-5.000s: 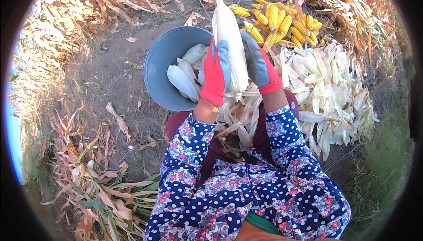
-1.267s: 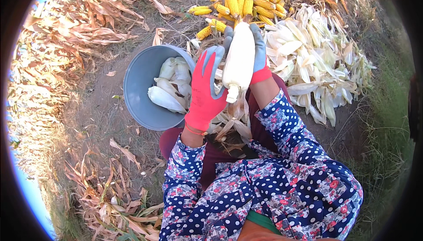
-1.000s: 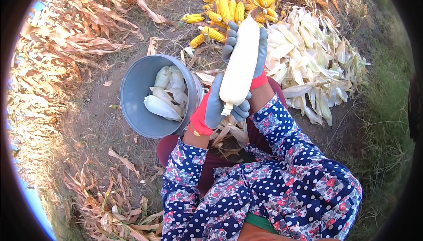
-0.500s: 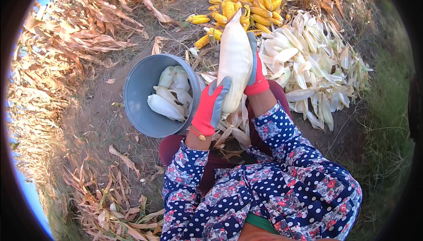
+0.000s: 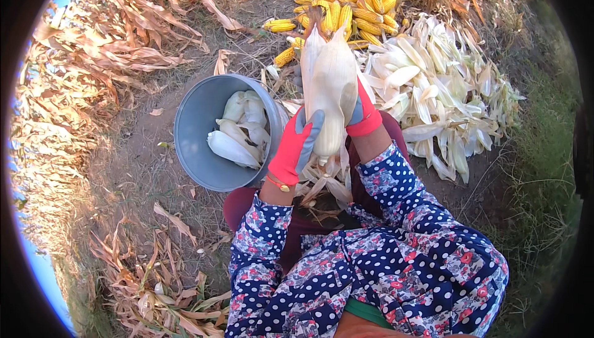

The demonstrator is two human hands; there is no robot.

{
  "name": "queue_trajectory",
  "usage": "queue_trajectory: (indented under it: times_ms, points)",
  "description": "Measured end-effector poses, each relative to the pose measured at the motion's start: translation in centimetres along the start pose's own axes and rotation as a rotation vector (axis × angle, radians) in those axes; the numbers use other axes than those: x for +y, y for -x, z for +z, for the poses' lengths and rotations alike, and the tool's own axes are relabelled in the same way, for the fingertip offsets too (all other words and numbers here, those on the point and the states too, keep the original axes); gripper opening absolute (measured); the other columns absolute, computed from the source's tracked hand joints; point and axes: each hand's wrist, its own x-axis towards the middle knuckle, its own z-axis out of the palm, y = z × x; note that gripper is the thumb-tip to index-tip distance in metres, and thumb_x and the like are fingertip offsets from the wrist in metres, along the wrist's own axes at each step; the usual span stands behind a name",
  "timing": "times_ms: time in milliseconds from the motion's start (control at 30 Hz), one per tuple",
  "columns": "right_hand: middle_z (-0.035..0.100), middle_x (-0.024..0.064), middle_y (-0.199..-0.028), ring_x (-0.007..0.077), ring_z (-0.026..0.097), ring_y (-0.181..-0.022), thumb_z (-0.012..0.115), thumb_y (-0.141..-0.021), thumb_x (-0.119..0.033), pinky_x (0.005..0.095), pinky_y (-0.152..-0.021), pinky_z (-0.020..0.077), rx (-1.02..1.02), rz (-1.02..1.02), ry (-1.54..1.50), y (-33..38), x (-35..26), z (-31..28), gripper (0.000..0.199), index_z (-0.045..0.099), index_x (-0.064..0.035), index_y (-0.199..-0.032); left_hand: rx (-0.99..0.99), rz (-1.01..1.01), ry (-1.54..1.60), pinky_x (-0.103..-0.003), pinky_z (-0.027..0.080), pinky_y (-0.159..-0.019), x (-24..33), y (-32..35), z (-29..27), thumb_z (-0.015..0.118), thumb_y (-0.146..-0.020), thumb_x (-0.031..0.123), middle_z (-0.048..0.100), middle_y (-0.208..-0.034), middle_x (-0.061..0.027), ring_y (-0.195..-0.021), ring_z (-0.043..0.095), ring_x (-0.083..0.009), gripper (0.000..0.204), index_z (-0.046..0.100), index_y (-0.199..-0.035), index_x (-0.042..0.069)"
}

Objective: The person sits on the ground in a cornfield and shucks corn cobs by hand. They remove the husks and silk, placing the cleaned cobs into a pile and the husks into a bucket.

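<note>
Resting against left hand point(image 5: 294, 149) is pale-husked corn point(image 5: 330, 87)

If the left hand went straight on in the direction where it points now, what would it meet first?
The corn ear in pale husk, which the left hand holds; beyond it, probably the pile of yellow cobs, though depth is unclear.
</note>
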Motion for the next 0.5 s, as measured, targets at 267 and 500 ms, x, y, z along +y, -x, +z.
queue_trajectory:
  times_ms: [267, 500]
  points:
    - [0.054, 0.0081, -0.126, 0.0156, 0.055, -0.11, 0.055, -0.094, -0.022, 0.0321, -0.091, 0.0489, -0.054, -0.11, 0.246, 1.3, -1.9, 2.3, 0.049, 0.042, -0.0025, -0.137, -0.216, -0.173, 0.351, -0.028, 0.05, -0.083, 2.0, 1.0, 0.0, 0.042, -0.099, 0.044, 0.065, -0.106, -0.0089, -0.093, 0.063, -0.0145, 0.052, 0.056, -0.119, -0.001]
    - [0.047, 0.0114, -0.139, 0.0244, 0.048, -0.125, 0.036, -0.09, -0.068, 0.0381, -0.105, 0.0383, -0.229, 0.047, -0.433, 0.9, -3.1, 4.4, 0.083, 0.034, -0.0033, -0.142, -0.088, -0.165, 0.638, -0.035, 0.054, -0.084, 2.9, 0.6, -0.8, 0.051, -0.097, 0.036, 0.063, -0.112, -0.0097, -0.098, 0.065, -0.0193, 0.044, 0.05, -0.127, 0.005]
